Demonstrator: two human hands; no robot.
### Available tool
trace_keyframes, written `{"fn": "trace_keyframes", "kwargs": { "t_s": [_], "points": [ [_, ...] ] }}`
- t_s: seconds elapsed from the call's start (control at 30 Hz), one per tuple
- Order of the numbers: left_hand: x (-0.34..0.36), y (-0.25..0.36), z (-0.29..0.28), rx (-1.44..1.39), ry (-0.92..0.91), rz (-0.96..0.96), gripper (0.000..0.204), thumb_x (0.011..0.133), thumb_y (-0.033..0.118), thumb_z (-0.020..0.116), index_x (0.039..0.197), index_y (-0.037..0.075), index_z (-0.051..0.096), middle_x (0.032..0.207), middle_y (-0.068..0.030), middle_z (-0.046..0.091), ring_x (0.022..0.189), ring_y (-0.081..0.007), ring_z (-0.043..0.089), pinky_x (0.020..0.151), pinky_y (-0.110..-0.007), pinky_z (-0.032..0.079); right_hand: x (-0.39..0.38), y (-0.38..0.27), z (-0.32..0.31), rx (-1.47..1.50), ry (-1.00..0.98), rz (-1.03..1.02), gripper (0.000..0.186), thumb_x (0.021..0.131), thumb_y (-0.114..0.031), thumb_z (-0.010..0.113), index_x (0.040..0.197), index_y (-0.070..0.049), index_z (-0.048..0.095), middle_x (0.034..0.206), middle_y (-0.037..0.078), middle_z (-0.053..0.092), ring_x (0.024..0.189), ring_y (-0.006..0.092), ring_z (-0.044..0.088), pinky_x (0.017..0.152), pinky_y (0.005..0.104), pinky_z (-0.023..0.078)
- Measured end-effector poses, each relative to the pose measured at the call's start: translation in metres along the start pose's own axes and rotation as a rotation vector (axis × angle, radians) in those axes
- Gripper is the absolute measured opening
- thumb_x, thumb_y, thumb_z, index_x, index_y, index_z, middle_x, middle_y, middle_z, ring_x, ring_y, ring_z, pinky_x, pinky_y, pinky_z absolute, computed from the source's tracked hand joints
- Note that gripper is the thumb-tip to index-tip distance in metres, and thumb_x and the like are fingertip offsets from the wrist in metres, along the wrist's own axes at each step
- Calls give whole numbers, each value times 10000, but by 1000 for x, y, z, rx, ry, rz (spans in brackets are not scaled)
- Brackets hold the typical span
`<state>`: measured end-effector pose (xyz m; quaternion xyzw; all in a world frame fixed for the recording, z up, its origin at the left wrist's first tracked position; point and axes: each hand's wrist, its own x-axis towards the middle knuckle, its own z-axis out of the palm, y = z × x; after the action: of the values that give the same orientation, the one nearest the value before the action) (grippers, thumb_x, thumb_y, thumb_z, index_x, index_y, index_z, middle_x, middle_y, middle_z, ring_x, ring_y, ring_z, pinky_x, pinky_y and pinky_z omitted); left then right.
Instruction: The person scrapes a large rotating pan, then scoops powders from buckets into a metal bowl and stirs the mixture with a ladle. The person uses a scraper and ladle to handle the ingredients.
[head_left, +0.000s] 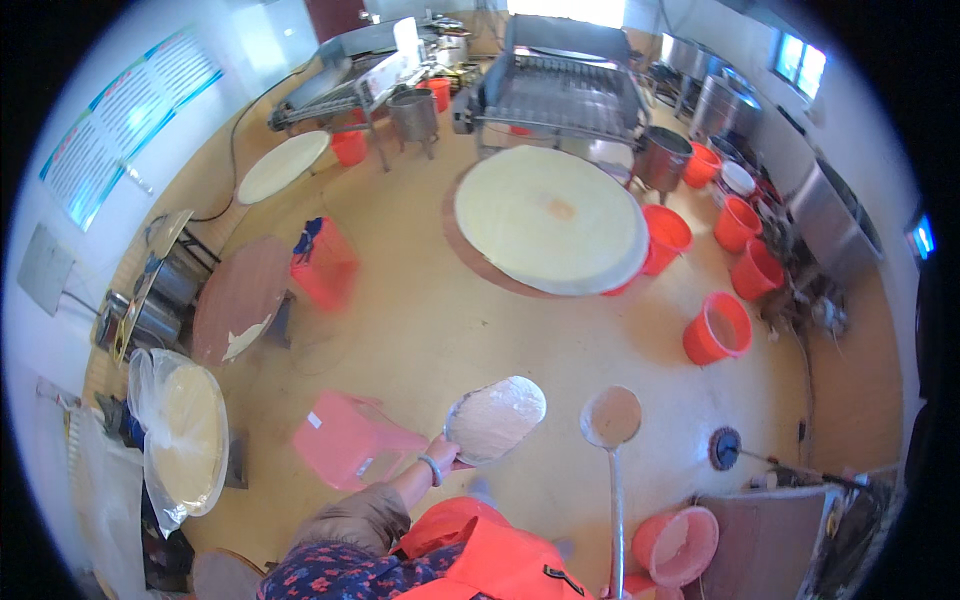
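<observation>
Silvery, white-dusted oval scoop, lower centre: fingers of the left hand closed on its lower-left edge. Long-handled ladle to its right, apart; bowl contents, if any, not readable. Handle runs to the lower edge, where the right hand is nearly all cut off; cannot tell its grip. Outward: pink stool left of the left hand; pink bucket lower right; large pale disc upper centre. Risk, judged: the edge-only hold could let the scoop tip; a twisted handle could roll the ladle.
</observation>
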<state>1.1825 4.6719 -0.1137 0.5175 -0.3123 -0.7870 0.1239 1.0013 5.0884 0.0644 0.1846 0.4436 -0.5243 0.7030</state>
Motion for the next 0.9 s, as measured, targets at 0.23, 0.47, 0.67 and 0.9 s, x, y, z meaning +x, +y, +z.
{"fn": "trace_keyframes", "kwargs": {
  "t_s": [0.23, 0.47, 0.67, 0.9],
  "points": [
    [34, 97, -145, -317, 140, 131, 510, 763, -120, 336, 1257, 6, 335, 1189, -242, 478, 978, -406, 571, 744, -534, 540, 120, -103, 119, -104, -354, 178, 135, 836, -26, 496, 939, -97, 446, 534, -9, 375, 333, 63, 303, 313, 240, 259],
    [89, 174, -230, -464, 249, 140, 508, 765, -105, 342, 1268, -40, 309, 1206, -247, 454, 1006, -388, 557, 746, -496, 553, 245, -235, 261, -244, -500, 217, 136, 838, -47, 473, 964, -79, 436, 544, -18, 382, 322, 39, 297, 298, 204, 250],
    [139, 293, -265, -463, 343, 194, 481, 768, -82, 354, 1248, -79, 316, 1143, -239, 497, 963, -384, 574, 734, -457, 562, 359, -352, 407, -356, -569, 273, 124, 840, -51, 488, 942, -78, 423, 531, -21, 376, 315, 39, 296, 288, 193, 241],
    [225, 440, -294, -572, 444, 191, 457, 775, -61, 350, 1231, -85, 350, 1096, -229, 532, 875, -369, 603, 673, -432, 571, 481, -460, 543, -361, -562, 280, 139, 839, -58, 494, 961, -86, 433, 535, -25, 376, 323, 34, 293, 297, 185, 253]
  ]
}}
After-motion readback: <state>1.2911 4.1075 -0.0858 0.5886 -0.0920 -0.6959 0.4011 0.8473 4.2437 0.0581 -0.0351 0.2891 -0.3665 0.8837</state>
